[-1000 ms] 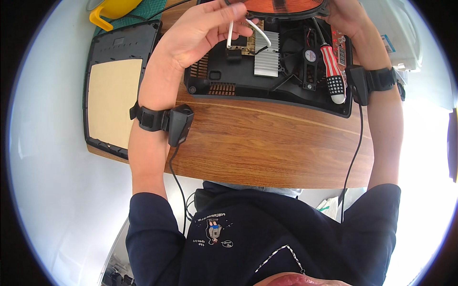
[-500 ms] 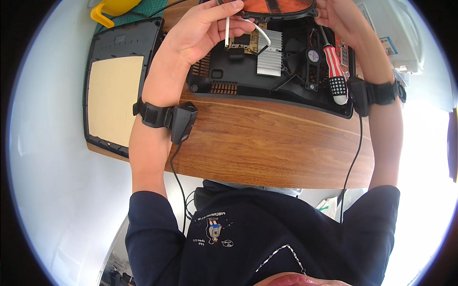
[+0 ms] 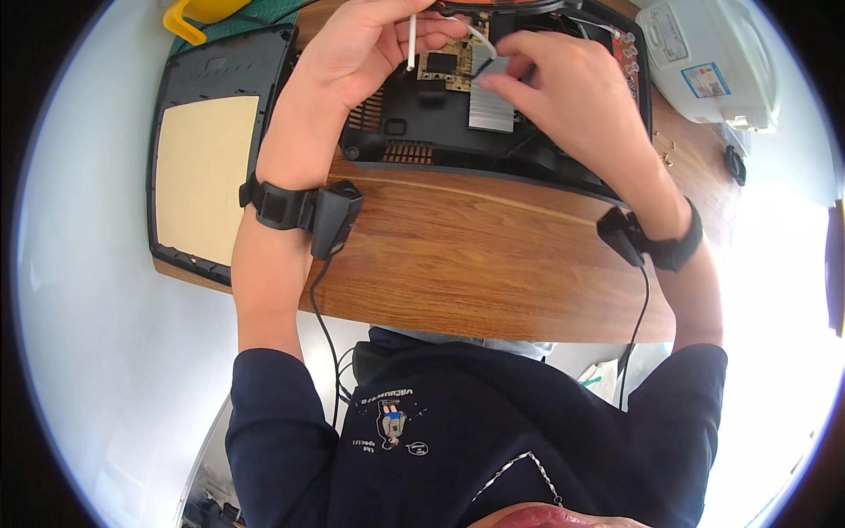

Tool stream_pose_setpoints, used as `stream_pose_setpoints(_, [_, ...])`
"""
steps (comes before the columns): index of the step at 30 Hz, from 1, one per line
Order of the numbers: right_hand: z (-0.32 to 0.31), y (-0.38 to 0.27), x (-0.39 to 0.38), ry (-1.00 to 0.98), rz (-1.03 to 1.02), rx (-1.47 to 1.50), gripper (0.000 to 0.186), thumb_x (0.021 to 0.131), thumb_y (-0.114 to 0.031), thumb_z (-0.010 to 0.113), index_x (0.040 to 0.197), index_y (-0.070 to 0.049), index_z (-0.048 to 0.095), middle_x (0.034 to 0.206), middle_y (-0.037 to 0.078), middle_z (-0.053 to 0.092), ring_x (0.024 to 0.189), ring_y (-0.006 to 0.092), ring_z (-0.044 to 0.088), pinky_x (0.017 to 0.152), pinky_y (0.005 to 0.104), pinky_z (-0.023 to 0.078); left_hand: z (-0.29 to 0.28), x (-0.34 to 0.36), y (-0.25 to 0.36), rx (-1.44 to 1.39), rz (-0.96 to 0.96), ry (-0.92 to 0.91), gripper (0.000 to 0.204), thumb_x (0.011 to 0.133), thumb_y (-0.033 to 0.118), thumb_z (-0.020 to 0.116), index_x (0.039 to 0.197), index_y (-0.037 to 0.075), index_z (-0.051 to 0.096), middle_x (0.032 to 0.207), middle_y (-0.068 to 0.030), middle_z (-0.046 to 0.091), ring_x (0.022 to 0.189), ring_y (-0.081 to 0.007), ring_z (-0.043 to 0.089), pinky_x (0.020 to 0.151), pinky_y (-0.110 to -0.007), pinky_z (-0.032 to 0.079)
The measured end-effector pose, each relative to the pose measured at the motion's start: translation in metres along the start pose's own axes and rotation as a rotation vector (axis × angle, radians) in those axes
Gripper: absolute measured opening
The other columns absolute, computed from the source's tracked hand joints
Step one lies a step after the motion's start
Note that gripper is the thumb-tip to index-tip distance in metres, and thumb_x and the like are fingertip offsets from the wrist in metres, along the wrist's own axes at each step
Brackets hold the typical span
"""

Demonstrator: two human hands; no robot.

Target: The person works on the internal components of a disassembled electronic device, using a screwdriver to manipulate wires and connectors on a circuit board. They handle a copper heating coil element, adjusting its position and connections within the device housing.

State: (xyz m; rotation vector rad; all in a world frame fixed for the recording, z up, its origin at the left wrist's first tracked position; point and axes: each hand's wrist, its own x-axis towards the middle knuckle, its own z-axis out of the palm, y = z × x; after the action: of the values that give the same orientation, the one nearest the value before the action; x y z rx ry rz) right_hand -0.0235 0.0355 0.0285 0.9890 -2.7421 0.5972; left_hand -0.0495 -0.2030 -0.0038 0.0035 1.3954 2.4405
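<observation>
At the top edge, my left hand [image 3: 365,48] is closed on the rim of a round copper coil [image 3: 518,7], mostly out of view. From the coil hang a white sleeved lead [image 3: 412,44] and a second, curved white lead [image 3: 481,35] with a dark end. My right hand [image 3: 576,92] is beside that curved lead, thumb and fingers apart around its end. Below both hands lies an opened black appliance housing [image 3: 387,145]. Inside it are a circuit board [image 3: 458,77] and a finned metal heat sink [image 3: 491,113]. My right hand and forearm hide much of the housing's right half.
A black-framed panel with a cream sheet [image 3: 207,176] lies at the left. Behind it are a green mat [image 3: 286,16] and a yellow container [image 3: 182,25]. A white case [image 3: 704,62] stands far right, near several small screws [image 3: 666,158]. Wrist-strap cables hang over the wooden table [image 3: 493,255].
My right hand has let go of the coil's right side and moved left and down to the curved white lead. The coil has shifted slightly up; the screwdriver is now hidden.
</observation>
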Motion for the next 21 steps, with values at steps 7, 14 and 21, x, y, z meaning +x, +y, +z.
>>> stream_pose_setpoints(7, [0.013, -0.004, 0.017, -0.023, 0.167, 0.054, 0.023, 0.093, -0.024, 0.074, 0.104, -0.004, 0.075, 0.087, 0.013, 0.076, 0.082, 0.0275, 0.075, 0.073, 0.0367, 0.057, 0.002, -0.004, 0.004, -0.016, 0.046, -0.012, 0.028, 0.099, 0.022, 0.072, 0.12, 0.005, 0.066, 0.107, -0.0072, 0.076, 0.089, -0.0202, 0.076, 0.078, -0.029, 0.059])
stream_pose_setpoints(14, [0.024, -0.005, 0.012, -0.005, 0.148, 0.103, 0.021, 0.092, -0.022, 0.075, 0.104, -0.006, 0.077, 0.087, 0.013, 0.075, 0.075, 0.0283, 0.073, 0.069, 0.0352, 0.057, -0.007, -0.006, 0.003, 0.029, 0.018, 0.007, 0.027, 0.099, 0.021, 0.072, 0.12, 0.006, 0.064, 0.106, -0.0071, 0.074, 0.09, -0.0201, 0.075, 0.076, -0.03, 0.059])
stream_pose_setpoints(21, [0.035, 0.001, 0.006, 0.078, -0.067, -0.071, 0.015, 0.092, -0.02, 0.071, 0.092, -0.005, 0.072, 0.081, 0.012, 0.07, 0.078, 0.0347, 0.069, 0.07, 0.0434, 0.056, 0.0, -0.006, 0.003, 0.145, 0.032, 0.042, 0.03, 0.099, 0.023, 0.073, 0.12, 0.005, 0.063, 0.106, -0.008, 0.073, 0.089, -0.0191, 0.074, 0.076, -0.03, 0.059])
